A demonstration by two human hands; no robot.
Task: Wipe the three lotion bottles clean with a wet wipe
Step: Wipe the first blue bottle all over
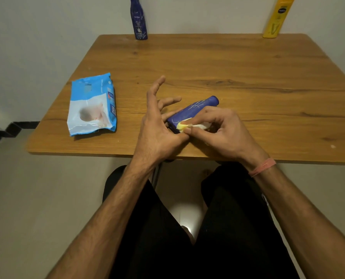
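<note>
- Lying dark-blue plastic lotion bottle (191, 111) near front edge of wooden table (227, 67).
- Left hand (157, 127) steadying cap end, fingers splayed; right hand (217, 129) pinching crumpled white wet wipe (195, 125) against it.
- Likely first-bottle wiping; next, rolling bottle to expose unwiped side.
- Upright blue bottle (138, 19), yellow bottle (276, 17) at table's back edge, waiting.

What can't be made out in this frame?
- Head view: tops of the upright dark blue bottle and yellow bottle are cut off by the top edge.
- Cap end of the lying blue bottle is hidden behind the left hand and the wet wipe pinched by the right hand.
- Wipes pack picture is blurred.
</note>
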